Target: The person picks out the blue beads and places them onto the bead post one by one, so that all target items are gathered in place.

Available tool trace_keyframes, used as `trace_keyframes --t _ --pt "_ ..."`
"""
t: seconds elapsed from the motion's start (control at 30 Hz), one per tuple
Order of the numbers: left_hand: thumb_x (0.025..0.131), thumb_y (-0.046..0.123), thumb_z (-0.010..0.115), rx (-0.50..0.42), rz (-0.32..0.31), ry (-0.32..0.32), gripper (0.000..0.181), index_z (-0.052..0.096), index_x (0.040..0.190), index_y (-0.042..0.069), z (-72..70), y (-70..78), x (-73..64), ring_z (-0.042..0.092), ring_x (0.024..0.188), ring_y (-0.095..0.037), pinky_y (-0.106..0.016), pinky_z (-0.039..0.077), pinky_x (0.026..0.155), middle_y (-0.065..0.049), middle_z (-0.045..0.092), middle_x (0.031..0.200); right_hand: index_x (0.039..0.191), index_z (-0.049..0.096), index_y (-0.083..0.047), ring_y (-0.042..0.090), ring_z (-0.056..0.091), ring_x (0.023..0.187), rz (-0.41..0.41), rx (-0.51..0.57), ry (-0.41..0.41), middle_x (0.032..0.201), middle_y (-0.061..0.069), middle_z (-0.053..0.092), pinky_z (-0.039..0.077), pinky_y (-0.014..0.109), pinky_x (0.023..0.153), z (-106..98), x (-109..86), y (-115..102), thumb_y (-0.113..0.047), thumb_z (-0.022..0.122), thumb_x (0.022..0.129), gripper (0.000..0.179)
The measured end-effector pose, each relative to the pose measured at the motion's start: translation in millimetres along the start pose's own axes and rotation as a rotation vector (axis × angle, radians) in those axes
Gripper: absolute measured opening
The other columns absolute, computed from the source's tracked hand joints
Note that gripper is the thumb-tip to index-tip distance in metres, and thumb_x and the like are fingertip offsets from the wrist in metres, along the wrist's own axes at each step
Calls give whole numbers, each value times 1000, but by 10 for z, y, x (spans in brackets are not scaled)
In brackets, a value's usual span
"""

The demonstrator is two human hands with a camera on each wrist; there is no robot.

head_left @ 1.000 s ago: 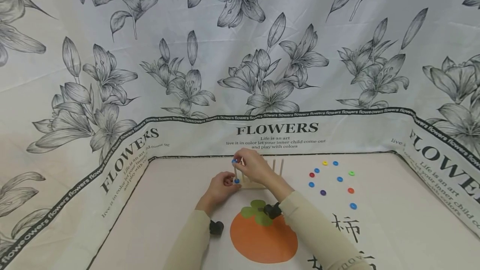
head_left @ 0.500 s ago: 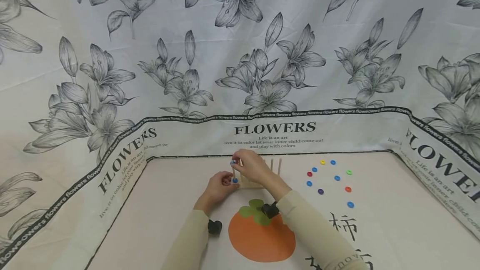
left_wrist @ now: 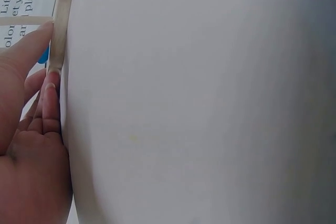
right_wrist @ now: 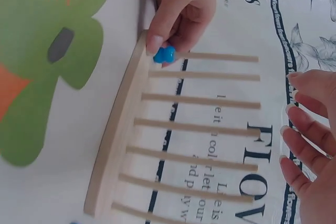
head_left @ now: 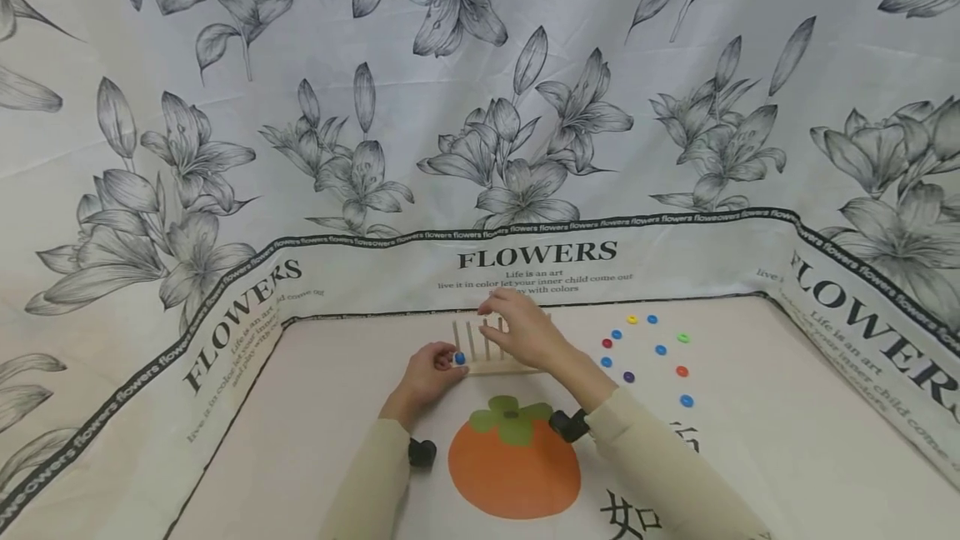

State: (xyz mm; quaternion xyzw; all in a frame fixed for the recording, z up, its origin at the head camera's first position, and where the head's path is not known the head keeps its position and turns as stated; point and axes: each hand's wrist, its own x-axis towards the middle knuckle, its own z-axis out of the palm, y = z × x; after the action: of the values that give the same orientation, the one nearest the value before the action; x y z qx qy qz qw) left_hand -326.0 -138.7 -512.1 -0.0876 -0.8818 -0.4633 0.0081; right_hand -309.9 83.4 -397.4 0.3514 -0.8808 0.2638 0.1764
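Note:
A wooden peg rack (head_left: pixel 501 368) with a row of upright thin pegs stands toward the back of the table. Blue rings (right_wrist: pixel 164 54) sit low on its leftmost peg, one against the other. My left hand (head_left: pixel 426 379) grips that end of the base between thumb and fingers; in the left wrist view, the thumb lies along the wooden bar (left_wrist: pixel 62 24) beside a sliver of blue. Over the pegs hovers my right hand (head_left: pixel 528 333), its fingers spread and holding nothing. In the right wrist view, those fingers (right_wrist: pixel 302 129) are apart from the peg tops.
To the rack's right lie several loose rings, among them a yellow ring (head_left: pixel 632 319), a green ring (head_left: pixel 683 338), a purple ring (head_left: pixel 628 377) and an orange-red ring (head_left: pixel 682 371). The tablecloth carries a printed persimmon (head_left: pixel 514 472). A flower-print curtain (head_left: pixel 525 148) rises behind the table.
The right hand has let go of the upper blue ring, which has dropped down the leftmost peg onto the lower one. That hand has moved right and opened; the left keeps its grip.

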Motion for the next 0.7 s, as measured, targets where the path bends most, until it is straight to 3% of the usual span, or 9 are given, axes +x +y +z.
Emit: trace_keyframes --t 0.27,0.7 --pt "90 18 80 -22 4 2 45 64 126 -3 0 -15 -6 54 88 -17 -35 49 82 -8 62 98 111 72 -5 26 64 100 80 20 7 106 7 69 53 42 87 -196 -323 189 -13 77 92 21" --pt "90 17 80 -32 -2 -7 45 64 127 -3 -19 21 -30 55 89 -19 -38 50 84 -9 62 102 113 71 -7 29 62 99 265 -24 -16 111 10 69 52 44 84 -452 -797 737 -14 75 94 21"
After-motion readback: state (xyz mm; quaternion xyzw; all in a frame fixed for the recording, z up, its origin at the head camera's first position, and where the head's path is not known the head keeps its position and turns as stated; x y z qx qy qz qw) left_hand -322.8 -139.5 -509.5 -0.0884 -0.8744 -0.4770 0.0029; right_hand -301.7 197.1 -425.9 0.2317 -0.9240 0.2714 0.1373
